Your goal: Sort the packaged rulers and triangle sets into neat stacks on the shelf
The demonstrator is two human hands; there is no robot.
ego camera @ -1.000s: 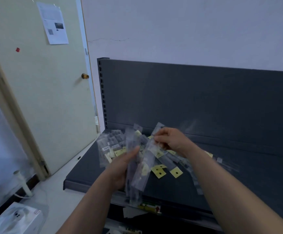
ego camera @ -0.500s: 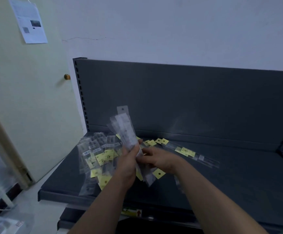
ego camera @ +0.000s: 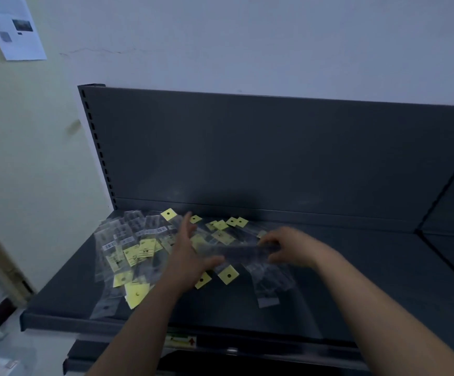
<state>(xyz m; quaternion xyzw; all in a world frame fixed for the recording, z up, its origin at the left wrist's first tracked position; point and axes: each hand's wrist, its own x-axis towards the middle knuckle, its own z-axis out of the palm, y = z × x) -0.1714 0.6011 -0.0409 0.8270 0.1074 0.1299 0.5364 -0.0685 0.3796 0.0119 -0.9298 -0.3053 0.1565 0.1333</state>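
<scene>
Packaged rulers: you hold a small bundle of long clear sleeves [ego camera: 238, 251] level between both hands, just above the dark shelf [ego camera: 369, 294], over the middle of the loose pile.

Loose pile: the rest of the packets [ego camera: 139, 248] lie scattered on the left half of the shelf, overlapping at all angles; yellow header cards [ego camera: 229, 275] poke out here and there, and one clear packet [ego camera: 268, 289] lies apart, nearer the front edge.

Left hand: your left hand [ego camera: 186, 256] is spread wide, palm turned toward the bundle's left end, thumb under it; the frame is blurred, so I cannot tell how firmly it presses.

Right hand: your right hand [ego camera: 288, 246] curls over the bundle's right end, fingers bent down around it, holding it.

Step in hand: by my reading you are squaring up one batch of like packets between your palms before setting it down. No finished stack shows on the shelf yet, so the sorting looks to be at an early stage.

Next move: it calls for bare shelf. The right half is free of packets, so that seems the place to lay the bundle flat, long edges in line with the shelf front.

Watch for: the sleeves are slick and thin, so they may fan out as you release; ease both hands off together.

Types: which packets hold triangle sets I cannot make out at this blur.
</scene>
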